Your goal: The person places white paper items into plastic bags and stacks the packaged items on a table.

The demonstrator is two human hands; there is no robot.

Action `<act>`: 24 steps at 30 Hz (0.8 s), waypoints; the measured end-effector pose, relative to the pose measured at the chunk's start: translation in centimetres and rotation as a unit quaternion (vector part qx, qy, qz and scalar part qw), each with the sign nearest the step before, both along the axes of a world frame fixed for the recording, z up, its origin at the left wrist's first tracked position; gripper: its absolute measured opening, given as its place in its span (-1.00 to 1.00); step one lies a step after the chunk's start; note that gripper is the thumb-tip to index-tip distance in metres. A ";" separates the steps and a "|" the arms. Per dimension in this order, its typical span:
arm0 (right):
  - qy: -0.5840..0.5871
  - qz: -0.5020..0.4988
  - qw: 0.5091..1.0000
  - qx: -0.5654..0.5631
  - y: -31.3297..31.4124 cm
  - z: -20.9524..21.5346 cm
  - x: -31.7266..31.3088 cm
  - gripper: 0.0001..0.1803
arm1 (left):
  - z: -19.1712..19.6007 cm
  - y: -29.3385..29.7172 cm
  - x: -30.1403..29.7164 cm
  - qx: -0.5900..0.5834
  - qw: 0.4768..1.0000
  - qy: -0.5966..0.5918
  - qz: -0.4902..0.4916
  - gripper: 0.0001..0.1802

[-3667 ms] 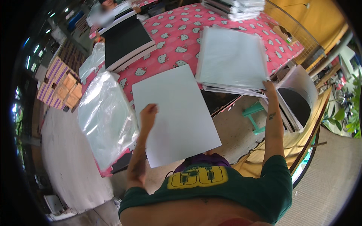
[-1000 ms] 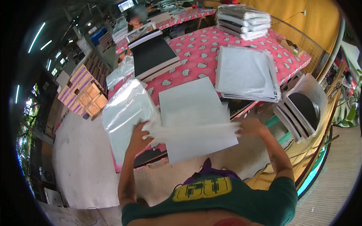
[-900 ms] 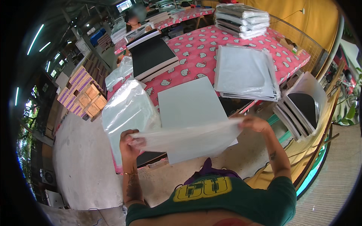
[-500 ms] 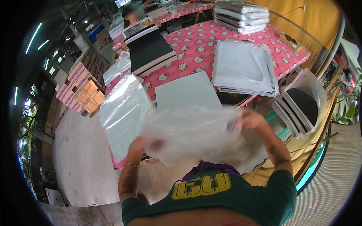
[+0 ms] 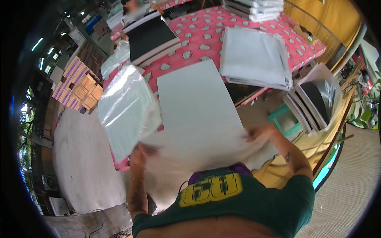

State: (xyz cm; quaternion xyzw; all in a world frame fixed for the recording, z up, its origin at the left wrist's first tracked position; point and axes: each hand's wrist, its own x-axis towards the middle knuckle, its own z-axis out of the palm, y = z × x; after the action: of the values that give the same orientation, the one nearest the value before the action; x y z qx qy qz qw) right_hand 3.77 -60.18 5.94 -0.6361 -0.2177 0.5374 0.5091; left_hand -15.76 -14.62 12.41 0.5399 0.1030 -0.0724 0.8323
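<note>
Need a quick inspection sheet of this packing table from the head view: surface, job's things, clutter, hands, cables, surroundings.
Surface: table with pink patterned cloth, mostly covered by stacks.
Job's things: clear plastic bag, motion-blurred, stretched between both hands just over the near edge of a white board lying on the table.
Clutter: pile of clear bags at left; stack of bagged white boards at right; black-topped stack behind; another stack at the far edge.
Hands: left hand grips the bag's left end; right hand grips its right end.
Cables: a thin dark cable on the floor, lower left.
Surroundings: concrete floor, cardboard boxes at left, teal stool at right.
</note>
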 end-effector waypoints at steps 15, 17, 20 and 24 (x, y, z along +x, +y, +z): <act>-0.423 -0.429 0.790 -0.116 4.1 -10.8 -8.2 -0.28 | -12.9 -7.6 -3.2 0.476 0.855 0.142 0.149 -0.43; -0.264 -0.465 0.837 -0.118 4.9 -7.9 -8.7 -0.32 | -11.9 -6.9 -4.0 0.517 0.838 0.105 0.142 -0.43; -0.145 -0.564 0.811 0.053 4.0 -7.8 -8.0 -0.40 | -10.1 -5.0 -4.0 0.430 0.884 0.113 0.141 -0.42; -0.046 -0.404 0.903 0.138 2.0 2.3 -6.0 -0.42 | -0.8 -2.2 -2.2 0.151 0.971 -0.051 0.178 -0.48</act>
State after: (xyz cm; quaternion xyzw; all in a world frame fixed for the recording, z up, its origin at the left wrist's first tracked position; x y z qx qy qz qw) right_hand -2.22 -58.18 8.20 -0.6167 -0.0369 0.2204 0.7548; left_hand -17.94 -16.85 11.58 0.6355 0.1646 0.1206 0.7447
